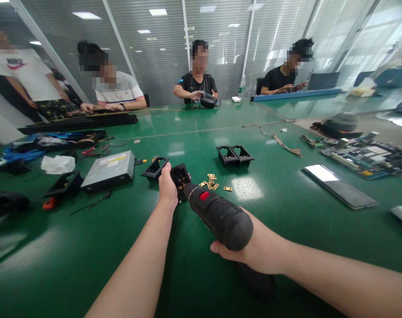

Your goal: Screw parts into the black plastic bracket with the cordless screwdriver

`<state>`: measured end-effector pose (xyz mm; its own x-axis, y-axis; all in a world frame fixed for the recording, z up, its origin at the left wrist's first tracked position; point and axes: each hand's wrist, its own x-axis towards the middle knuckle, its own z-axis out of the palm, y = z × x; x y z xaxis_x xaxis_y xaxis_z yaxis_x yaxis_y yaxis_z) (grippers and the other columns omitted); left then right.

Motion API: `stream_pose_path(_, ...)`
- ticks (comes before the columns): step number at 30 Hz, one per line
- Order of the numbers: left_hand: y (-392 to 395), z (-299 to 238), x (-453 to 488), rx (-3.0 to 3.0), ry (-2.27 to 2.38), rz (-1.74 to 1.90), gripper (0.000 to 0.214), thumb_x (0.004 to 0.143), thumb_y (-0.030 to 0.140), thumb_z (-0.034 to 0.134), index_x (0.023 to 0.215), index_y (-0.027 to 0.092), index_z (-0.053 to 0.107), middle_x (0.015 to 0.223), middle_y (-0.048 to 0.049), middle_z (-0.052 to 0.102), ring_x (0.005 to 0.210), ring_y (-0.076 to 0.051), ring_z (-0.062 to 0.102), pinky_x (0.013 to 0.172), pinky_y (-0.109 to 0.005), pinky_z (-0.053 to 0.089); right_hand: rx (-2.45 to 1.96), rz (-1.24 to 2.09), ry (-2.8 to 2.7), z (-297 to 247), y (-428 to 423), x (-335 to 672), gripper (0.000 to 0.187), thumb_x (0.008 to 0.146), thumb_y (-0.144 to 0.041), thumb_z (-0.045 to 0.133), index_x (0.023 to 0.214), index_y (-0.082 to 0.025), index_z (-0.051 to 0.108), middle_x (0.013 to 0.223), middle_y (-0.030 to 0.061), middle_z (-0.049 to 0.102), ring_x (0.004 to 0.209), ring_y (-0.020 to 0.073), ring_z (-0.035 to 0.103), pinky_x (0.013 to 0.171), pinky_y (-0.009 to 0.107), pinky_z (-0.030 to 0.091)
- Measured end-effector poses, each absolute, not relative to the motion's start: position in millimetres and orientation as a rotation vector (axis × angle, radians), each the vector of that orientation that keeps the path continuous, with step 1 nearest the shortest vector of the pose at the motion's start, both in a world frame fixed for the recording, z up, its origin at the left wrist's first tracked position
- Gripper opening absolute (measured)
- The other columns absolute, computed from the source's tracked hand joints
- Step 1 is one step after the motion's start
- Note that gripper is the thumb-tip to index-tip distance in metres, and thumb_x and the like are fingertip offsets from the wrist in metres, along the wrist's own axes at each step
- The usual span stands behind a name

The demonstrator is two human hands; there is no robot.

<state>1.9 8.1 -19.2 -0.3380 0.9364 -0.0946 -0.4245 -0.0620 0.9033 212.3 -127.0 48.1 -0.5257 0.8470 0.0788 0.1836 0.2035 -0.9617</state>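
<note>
My left hand [168, 187] is closed on the near side of a black plastic housing [181, 174], which is tilted up with brass-coloured parts inside. In my right hand [258, 247] is a black cordless drill [217, 212] with a red switch on top. Its chuck points into the housing; the bit's tip is hidden. Another black housing [154, 168] stands just left of my left hand. Several small brass plates [212, 178] with holes lie to the right of the held housing. Farther back stands a double black housing [234, 154].
A metal disc drive [110, 170], a black housing [64, 184] and crumpled white paper [58, 164] lie left. A phone-like slab [340, 185], circuit boards [369, 152] and a cord [280, 141] lie right. Several people sit across the green table [194, 282]; one person stands far left.
</note>
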Motion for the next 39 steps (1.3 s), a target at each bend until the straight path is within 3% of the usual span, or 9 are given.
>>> stream_pose_path(12,5.0,-13.2,3.1,0.681,1.181,1.6,0.05,0.076,0.061,0.052,0.079,0.013,0.065,0.064,-0.0108,0.069,0.061,-0.026,0.07,0.051,-0.032,0.052,-0.926,1.651,-1.814,46.7,-121.5,210.8,0.024,0.065,-0.014,0.079,0.082,-0.015,0.062,0.082,0.0032,0.069,0.072,0.017,0.063,0.065,0.029,0.053)
stream_pose_path(20,4.6,-15.7,1.9,0.714,1.184,1.589,0.053,0.075,0.064,0.051,0.082,0.012,0.065,0.068,-0.0126,0.071,0.06,-0.026,0.069,0.047,-0.031,0.05,-0.996,1.831,-1.697,52.0,-119.6,209.8,0.024,0.063,-0.009,0.079,0.069,-0.016,0.057,0.061,-0.0041,0.06,0.055,0.0104,0.058,0.048,0.019,0.045)
stream_pose_path(28,4.9,-14.8,1.9,0.711,1.22,1.596,0.054,0.075,0.063,0.051,0.08,0.012,0.066,0.066,-0.0131,0.071,0.056,-0.025,0.068,0.046,-0.031,0.048,-1.017,1.814,-1.698,54.6,-121.1,207.5,0.026,0.06,-0.005,0.079,0.069,-0.015,0.058,0.063,-0.0037,0.063,0.056,0.0104,0.058,0.049,0.019,0.045)
stream_pose_path(39,5.4,-16.5,0.7,0.709,1.17,1.594,0.052,0.076,0.062,0.052,0.081,0.012,0.066,0.065,-0.0117,0.07,0.059,-0.025,0.069,0.048,-0.031,0.05,-1.014,1.902,-1.652,39.3,-120.4,209.4,0.019,0.063,-0.017,0.078,0.07,-0.015,0.06,0.061,-0.0007,0.064,0.053,0.0125,0.061,0.052,0.024,0.05)
